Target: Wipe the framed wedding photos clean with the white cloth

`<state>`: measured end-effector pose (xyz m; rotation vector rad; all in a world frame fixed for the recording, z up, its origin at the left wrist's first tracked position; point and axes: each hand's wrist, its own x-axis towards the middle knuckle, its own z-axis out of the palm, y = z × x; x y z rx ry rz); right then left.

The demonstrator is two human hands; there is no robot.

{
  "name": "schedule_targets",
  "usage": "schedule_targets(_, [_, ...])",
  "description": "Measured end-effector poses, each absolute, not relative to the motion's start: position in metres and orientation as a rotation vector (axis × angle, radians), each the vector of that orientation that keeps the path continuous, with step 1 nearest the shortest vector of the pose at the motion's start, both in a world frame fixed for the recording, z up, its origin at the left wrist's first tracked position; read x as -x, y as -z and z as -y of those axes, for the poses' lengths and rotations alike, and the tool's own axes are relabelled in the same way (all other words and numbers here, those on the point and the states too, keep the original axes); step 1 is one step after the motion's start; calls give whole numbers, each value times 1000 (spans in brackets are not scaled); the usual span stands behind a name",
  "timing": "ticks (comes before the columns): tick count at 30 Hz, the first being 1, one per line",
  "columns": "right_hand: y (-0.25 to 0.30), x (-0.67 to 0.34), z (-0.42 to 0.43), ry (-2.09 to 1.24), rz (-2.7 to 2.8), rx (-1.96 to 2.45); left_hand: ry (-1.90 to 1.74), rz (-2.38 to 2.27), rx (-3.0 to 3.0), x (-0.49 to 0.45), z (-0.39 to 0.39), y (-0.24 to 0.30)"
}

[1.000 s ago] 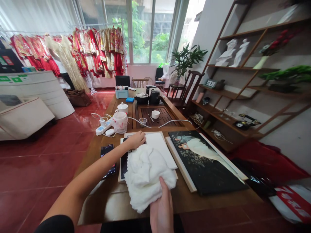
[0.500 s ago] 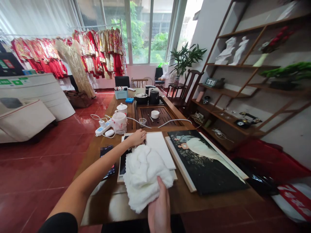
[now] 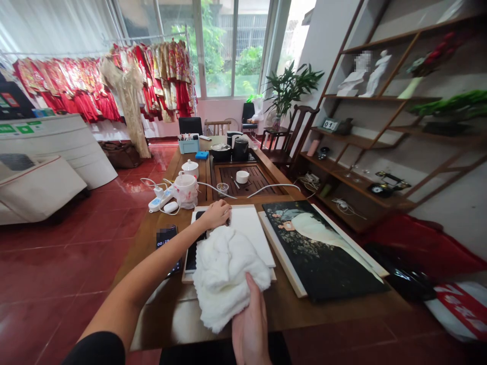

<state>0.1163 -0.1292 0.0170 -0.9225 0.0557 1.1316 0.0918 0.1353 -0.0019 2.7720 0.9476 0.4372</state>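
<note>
My right hand (image 3: 249, 322) is closed on the near edge of a white fluffy towel (image 3: 224, 271) that lies bunched over a stack of flat picture panels (image 3: 251, 228) on a long wooden table (image 3: 167, 314). My left hand (image 3: 217, 214) rests with curled fingers on the far end of the top panel, just beyond the towel. What lies under those fingers is hidden. The panel's white half shows to the right of the towel and a dark strip to its left.
A large dark portrait canvas (image 3: 323, 253) lies to the right of the panels. A phone (image 3: 168, 243) sits to the left. Farther along are a power strip (image 3: 162, 200), white teapots (image 3: 187, 190), a tea tray (image 3: 243, 180) and kettles. Shelves (image 3: 380, 142) line the right wall.
The view has shifted slightly. My left hand crept a little to the right on the panel. My right hand and the towel stayed almost in place.
</note>
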Motion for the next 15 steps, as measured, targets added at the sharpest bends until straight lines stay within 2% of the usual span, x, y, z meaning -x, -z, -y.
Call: schedule_targets(15, [-13,-137,135,-1155,-42,941,-275,-1105,-2719,-77,-133,3])
